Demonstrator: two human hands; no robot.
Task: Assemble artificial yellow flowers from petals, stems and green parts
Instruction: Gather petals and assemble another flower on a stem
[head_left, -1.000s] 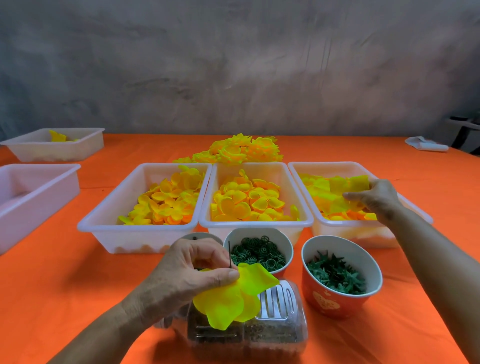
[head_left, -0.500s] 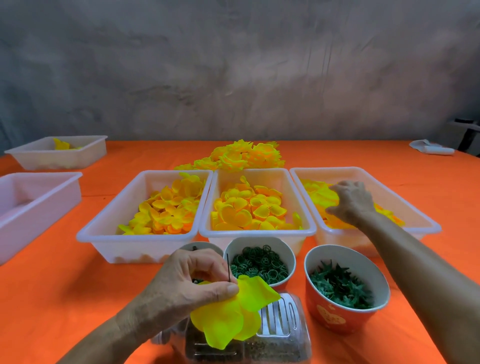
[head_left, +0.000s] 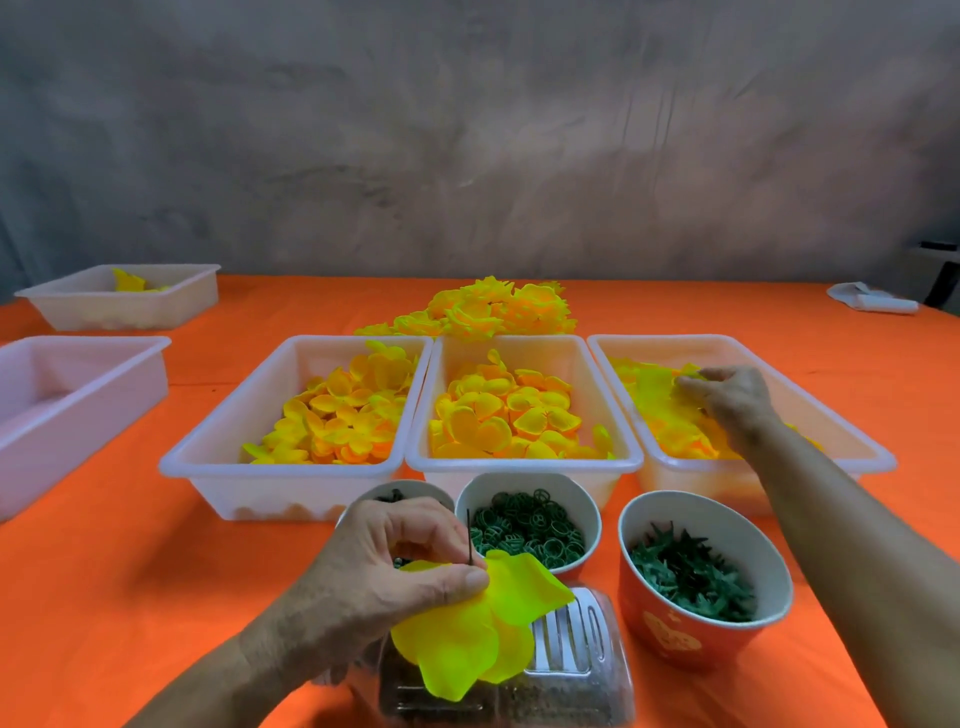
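Your left hand (head_left: 384, 566) pinches the large yellow fabric petals (head_left: 478, 623) and a thin dark wire stem (head_left: 469, 538), just in front of the white paper cup of green plastic rings (head_left: 527, 525). Behind and right of that cup, your right hand (head_left: 727, 397) reaches into the right white plastic tray (head_left: 857, 452), fingertips (head_left: 688, 384) curled onto a loose yellow petal (head_left: 654, 389).

Right hand (head_left: 732, 402) perhaps pinching petals (head_left: 654, 400)
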